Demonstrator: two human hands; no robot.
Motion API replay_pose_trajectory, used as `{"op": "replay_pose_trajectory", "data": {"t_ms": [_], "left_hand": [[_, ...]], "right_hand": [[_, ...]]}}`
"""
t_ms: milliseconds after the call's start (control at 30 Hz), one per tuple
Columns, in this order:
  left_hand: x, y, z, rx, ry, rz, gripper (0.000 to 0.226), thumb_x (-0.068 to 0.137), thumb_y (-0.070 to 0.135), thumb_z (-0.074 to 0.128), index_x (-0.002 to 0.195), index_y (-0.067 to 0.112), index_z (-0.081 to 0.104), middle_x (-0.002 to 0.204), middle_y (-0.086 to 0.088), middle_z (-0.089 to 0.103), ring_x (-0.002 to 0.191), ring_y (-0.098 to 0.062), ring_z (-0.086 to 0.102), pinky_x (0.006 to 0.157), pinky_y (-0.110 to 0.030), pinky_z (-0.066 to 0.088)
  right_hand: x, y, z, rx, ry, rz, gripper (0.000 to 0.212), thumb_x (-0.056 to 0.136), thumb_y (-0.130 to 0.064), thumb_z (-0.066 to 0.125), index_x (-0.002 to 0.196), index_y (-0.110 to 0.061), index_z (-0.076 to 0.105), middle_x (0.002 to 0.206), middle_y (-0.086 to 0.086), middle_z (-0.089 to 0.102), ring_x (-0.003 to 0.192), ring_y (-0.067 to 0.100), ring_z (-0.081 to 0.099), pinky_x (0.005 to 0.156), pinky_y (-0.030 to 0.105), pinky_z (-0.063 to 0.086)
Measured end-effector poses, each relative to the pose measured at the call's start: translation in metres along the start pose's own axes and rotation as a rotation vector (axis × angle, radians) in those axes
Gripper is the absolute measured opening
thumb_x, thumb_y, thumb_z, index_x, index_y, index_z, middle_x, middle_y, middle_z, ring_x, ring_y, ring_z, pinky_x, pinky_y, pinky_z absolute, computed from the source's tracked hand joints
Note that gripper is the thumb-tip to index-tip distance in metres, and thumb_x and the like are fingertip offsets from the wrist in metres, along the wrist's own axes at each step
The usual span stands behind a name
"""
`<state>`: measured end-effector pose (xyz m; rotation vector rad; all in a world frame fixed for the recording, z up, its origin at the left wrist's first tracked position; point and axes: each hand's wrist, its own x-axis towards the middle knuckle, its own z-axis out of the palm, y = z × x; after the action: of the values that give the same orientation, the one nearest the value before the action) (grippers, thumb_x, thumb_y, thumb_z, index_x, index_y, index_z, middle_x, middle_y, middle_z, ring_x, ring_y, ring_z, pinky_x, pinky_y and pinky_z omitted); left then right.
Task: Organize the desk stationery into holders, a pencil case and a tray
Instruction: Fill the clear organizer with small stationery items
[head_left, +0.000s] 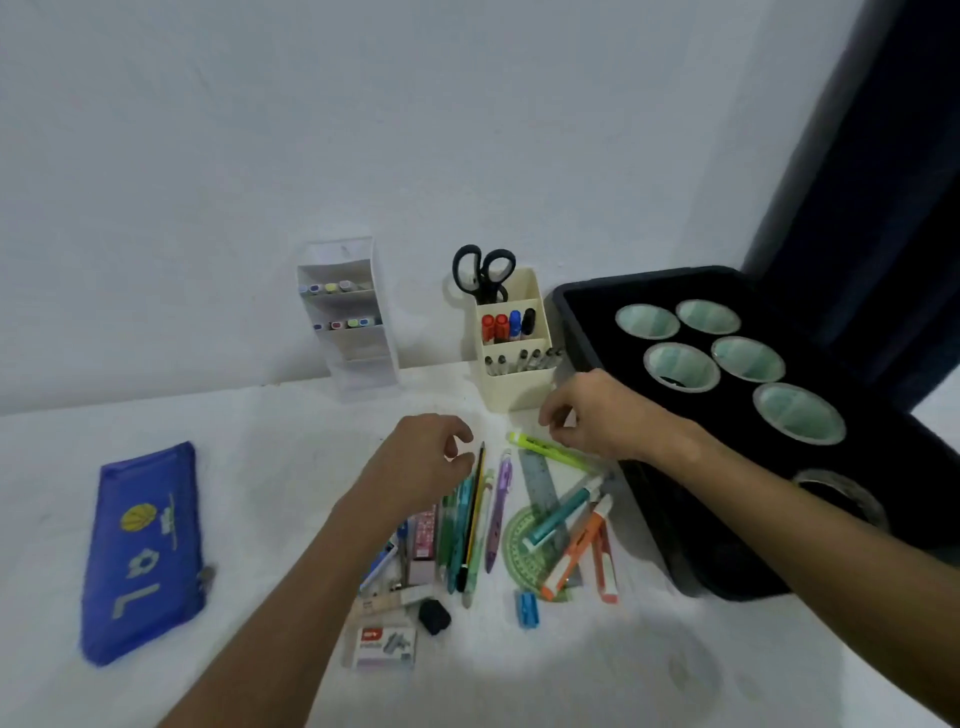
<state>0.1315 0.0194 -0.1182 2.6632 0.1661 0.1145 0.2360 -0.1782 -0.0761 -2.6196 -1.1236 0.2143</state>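
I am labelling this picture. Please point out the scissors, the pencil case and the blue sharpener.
scissors (483, 274): head view, on the black handles.
pencil case (143, 551): head view, middle of the blue fabric.
sharpener (528, 609): head view, centre of its body.

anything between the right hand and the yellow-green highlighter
Nothing visible. The right hand hovers right over the highlighter, which lies on the desk with its near end running under the hand. The cream holder stands just behind, out of the way.

The blue pencil case (143, 553) shows a grey "L"; nothing else legible.
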Motion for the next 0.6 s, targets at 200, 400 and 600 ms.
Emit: {"op": "replay_pose_trajectory", "data": {"t_ms": [200,400,600], "left_hand": [[0.001,0.044,0.038,-0.041,-0.232,0.067,0.029,0.085,0.033,0.066,0.110,0.019,0.069,0.098,0.001,0.069,0.080,-0.009,0.057,0.074,-0.020,0.044],[-0.003,0.061,0.055,-0.021,-0.355,0.158,0.025,0.084,0.032,0.068,0.100,0.014,0.075,0.095,-0.005,0.073,0.085,-0.017,0.065,0.078,-0.028,0.052],[-0.005,0.047,0.052,0.109,-0.348,0.076,0.022,0.081,0.027,0.061,0.086,0.010,0.074,0.074,-0.011,0.067,0.073,-0.022,0.064,0.064,-0.029,0.051]], "right_hand": [[-0.005,0.010,0.006,-0.205,-0.126,-0.047,0.023,0.083,-0.004,0.061,0.101,-0.013,0.072,0.102,0.006,0.070,0.092,0.018,0.065,0.084,0.027,0.052],[0.001,0.000,0.016,-0.436,-0.218,0.005,0.027,0.090,0.006,0.045,0.112,-0.001,0.058,0.114,0.017,0.059,0.099,0.030,0.062,0.076,0.034,0.049],[0.006,-0.006,0.026,-0.524,-0.340,0.057,0.030,0.090,0.004,0.047,0.119,0.000,0.051,0.122,0.019,0.053,0.108,0.034,0.058,0.081,0.040,0.049]]}}
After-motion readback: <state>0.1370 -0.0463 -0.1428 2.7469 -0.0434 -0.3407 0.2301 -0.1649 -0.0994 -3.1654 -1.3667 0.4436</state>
